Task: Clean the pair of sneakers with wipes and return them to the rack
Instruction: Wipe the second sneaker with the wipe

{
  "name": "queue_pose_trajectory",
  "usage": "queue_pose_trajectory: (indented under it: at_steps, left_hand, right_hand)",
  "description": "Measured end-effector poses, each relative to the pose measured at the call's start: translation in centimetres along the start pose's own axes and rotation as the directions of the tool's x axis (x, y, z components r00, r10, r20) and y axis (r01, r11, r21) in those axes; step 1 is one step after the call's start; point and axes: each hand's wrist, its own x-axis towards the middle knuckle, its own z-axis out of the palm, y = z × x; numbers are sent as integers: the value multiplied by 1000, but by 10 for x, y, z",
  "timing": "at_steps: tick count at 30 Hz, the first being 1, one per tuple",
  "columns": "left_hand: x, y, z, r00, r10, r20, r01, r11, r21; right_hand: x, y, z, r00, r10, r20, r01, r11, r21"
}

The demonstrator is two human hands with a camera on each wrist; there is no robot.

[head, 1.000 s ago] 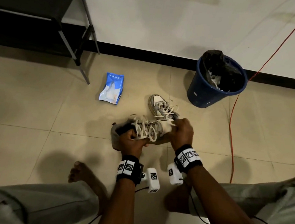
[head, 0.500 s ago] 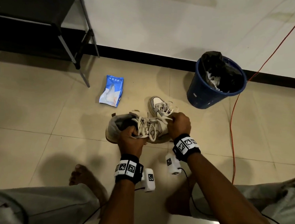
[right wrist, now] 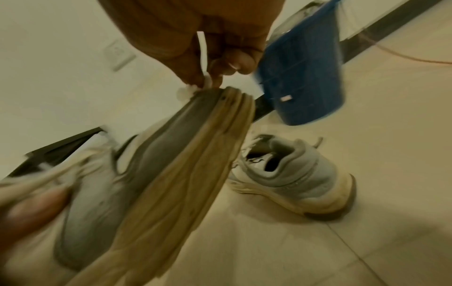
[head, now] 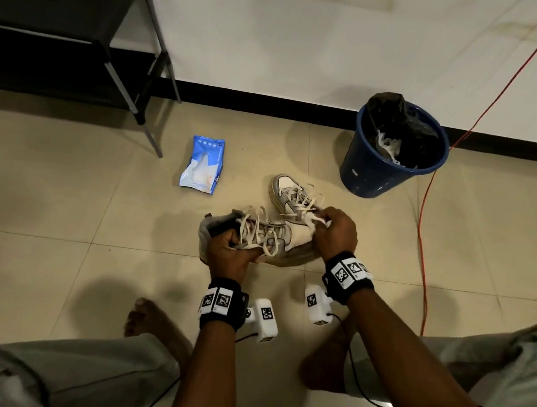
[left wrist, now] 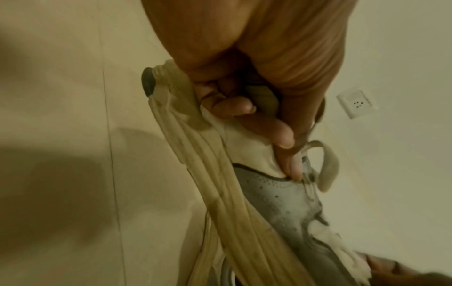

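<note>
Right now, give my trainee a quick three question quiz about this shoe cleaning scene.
1. True or false: both sneakers are off the floor.
2. Which hand holds the wipe? A left, B right.
3. Fill in: the wipes pack lies between the rack and the ____.

Key:
1. False; the left hand grips the held sneaker, the other sneaker stands on the floor.
2. B, the right hand.
3. Blue bin.

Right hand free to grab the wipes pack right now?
Probably not: the right hand pinches a wipe at the held sneaker; the wipes pack lies across the floor, unobstructed.
</note>
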Motion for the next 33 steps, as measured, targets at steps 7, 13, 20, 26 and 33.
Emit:
queue_pose_trajectory:
  at_steps: [7, 13, 20, 26, 33]
  left_hand:
    - [8, 1, -3, 968, -223, 113, 237, 962, -136]
    - [23, -14, -10, 964, -263, 46, 261, 965, 33]
    - [-19, 52, 0, 994, 5, 109, -84, 673, 735]
    - [-55, 57, 30, 988, -10, 152, -104, 683, 723]
    - [-66, 38, 33, 994, 106, 39, -99, 650, 753]
  right_hand:
    - [-16, 16, 5, 986, 164, -29, -148, 943, 299]
    - [-22, 23, 21, 967, 243, 78, -247, 820, 516]
    - [-21, 0, 24, 994, 106, -2, -98, 930, 354]
    - [-29, -18, 21, 1000, -22, 11, 19, 976, 215]
    - [-42, -33, 15, 985, -173, 26, 167, 973, 157]
